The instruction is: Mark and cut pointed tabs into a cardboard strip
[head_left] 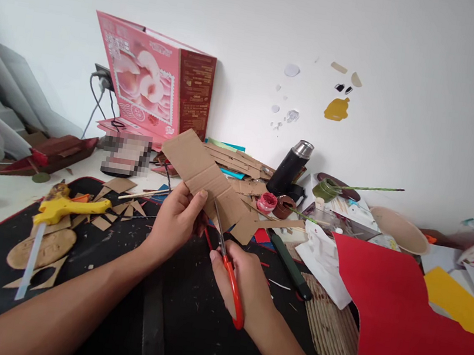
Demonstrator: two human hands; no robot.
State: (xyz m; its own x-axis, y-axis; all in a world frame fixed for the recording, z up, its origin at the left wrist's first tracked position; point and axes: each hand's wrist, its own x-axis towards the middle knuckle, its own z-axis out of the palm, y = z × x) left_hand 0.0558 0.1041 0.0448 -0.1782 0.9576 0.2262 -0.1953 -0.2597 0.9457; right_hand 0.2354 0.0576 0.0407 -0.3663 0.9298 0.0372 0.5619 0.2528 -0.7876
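A long strip of brown cardboard (208,176) with crosswise creases is held up over the black mat. My left hand (177,219) pinches its lower edge, thumb on the near face. In my right hand (243,279) is a pair of scissors (230,280) with red handles. Their blades lie against the cardboard just right of my left thumb. How deep they have cut, I cannot tell. Below, a dark flat ruler-like strip (153,328) lies on the mat between my forearms.
At left lies a yellow glue gun (66,205) among cardboard scraps (120,185). A pink box (144,80) and a black thermos (290,168) stand at the back. Paint jars (266,203), a dark green cutter (290,265) and red paper (409,334) are on the right.
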